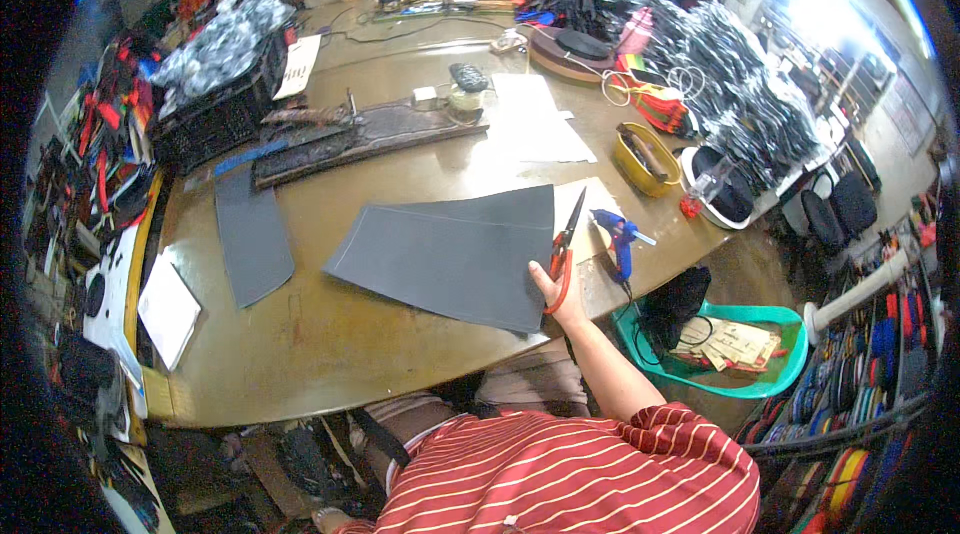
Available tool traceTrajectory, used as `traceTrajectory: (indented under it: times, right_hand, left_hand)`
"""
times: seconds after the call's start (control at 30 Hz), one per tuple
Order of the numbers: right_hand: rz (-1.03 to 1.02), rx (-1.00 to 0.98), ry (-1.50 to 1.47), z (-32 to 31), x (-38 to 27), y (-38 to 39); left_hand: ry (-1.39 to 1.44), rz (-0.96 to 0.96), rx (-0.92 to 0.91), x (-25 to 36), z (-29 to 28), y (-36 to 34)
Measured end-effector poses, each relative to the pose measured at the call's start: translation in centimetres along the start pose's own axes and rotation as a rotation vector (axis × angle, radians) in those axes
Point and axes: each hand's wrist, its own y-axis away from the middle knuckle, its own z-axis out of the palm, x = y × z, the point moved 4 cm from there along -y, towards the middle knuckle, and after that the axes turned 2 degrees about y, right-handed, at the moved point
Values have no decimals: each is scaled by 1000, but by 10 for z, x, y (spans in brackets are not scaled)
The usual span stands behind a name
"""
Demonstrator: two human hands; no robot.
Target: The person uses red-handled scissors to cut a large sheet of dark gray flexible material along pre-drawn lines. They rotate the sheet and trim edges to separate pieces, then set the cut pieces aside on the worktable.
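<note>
My right hand grips a pair of scissors by the orange-red handles, dark blades pointing away from me. The hand rests at the right end of a large dark grey sheet, with the thumb over the sheet's edge. Faint pale lines run near the sheet's margins. Just right of the scissors, a blue glue gun lies on the table. Low at the left, a small part of my left hand or wrist shows below the table edge; its fingers are hidden.
A narrower grey piece and white papers lie left on the table. Farther off are a dark board, a yellow container and bundled dark goods. A teal tub stands right. Two people are beyond the table.
</note>
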Motion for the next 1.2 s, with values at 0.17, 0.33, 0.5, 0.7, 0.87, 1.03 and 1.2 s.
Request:
traceTrajectory:
  times: [0.17, 0.33, 0.5, 0.7, 0.87, 1.03, 1.2]
  right_hand:
    - [64, -42, -9, -1, -7, 0]
    - [59, -31, 19, -1, -5, 0]
    - [76, -43, -148, 0, -4, -2]
    - [154, 89, -424, 16, -23, 2]
    - [286, 227, -522, 38, -60, 30]
    - [100, -12, -458, 32, -82, 61]
    - [515, -12, -558, -11, -36, 50]
  left_hand:
    - [-146, -47, -109, -3, 10, 0]
    - [-315, -73, -277, 16, 12, 3]
    - [-612, -54, -798, 79, 22, 89]
    - [-643, 169, -1968, 192, 40, 360]
    - [-138, -34, -2100, 164, 75, 556]
    - [132, 25, -1792, 141, 123, 597]
    - [-154, 567, -1982, 154, 128, 585]
